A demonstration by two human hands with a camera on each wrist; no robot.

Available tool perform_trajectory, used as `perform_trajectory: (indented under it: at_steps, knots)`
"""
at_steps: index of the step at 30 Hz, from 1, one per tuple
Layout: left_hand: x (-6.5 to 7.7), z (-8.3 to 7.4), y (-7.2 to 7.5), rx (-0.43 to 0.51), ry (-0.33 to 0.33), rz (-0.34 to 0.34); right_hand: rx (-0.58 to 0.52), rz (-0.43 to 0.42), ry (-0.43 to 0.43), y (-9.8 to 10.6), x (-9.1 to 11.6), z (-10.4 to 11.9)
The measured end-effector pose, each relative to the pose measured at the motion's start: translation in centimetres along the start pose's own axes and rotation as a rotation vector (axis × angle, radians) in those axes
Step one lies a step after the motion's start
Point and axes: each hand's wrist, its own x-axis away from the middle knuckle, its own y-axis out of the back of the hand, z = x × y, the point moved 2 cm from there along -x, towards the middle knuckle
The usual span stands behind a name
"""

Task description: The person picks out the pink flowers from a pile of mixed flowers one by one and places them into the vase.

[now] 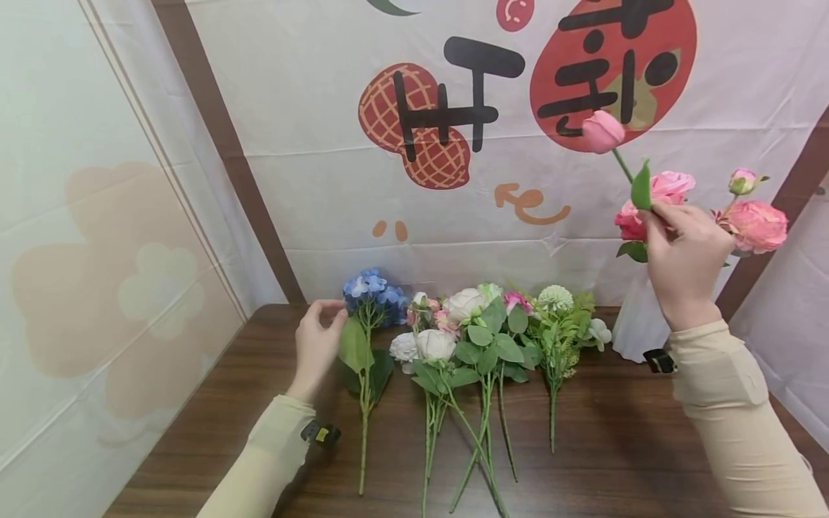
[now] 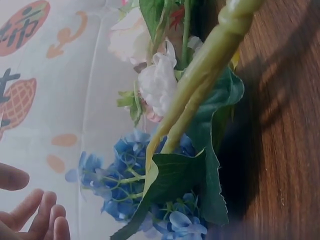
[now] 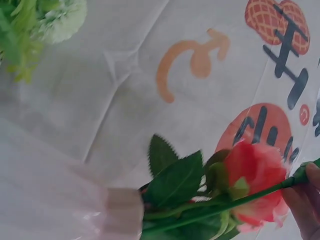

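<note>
My right hand (image 1: 690, 252) pinches the stem of a pink tulip (image 1: 604, 132) just under its green leaf (image 1: 641, 185). In the right wrist view the tulip's stem (image 3: 250, 196) runs down to the mouth of a white vase (image 3: 125, 212). Pink peonies (image 1: 756, 226) stand in that vase, partly behind the hand. On the left, my left hand (image 1: 320, 344) is beside a blue hydrangea (image 1: 372, 288) lying on the table. Its fingers (image 2: 37, 212) are loosely bent and hold nothing, a little apart from the blossoms in the left wrist view.
White roses (image 1: 436, 345) with crossing stems lie mid-table on the dark wood table (image 1: 214, 403). Right of them are a pale green round bloom (image 1: 555, 298) and fern-like greenery (image 1: 570, 334). A printed white cloth (image 1: 311, 194) hangs behind.
</note>
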Motion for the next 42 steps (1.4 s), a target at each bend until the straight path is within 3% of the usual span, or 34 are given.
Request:
perform_trajectory:
  at_steps: [6, 17, 23, 42]
  knots:
    - [-0.2, 0.4, 0.0, -0.028, 0.004, -0.022, 0.033, -0.021, -0.095, 0.6, 0.3, -1.6]
    - [0.1, 1.7, 0.9, -0.074, 0.031, -0.047, 0.085, -0.043, -0.149, 1.0, 1.1, -3.4]
    - [0.4, 2.3, 1.9, -0.093, 0.053, -0.023, 0.106, -0.055, -0.195, 1.2, 1.9, -4.6]
    - [0.8, 3.4, 4.0, -0.189, 0.028, -0.022, 0.163, -0.019, -0.223, 1.6, 3.2, -7.2]
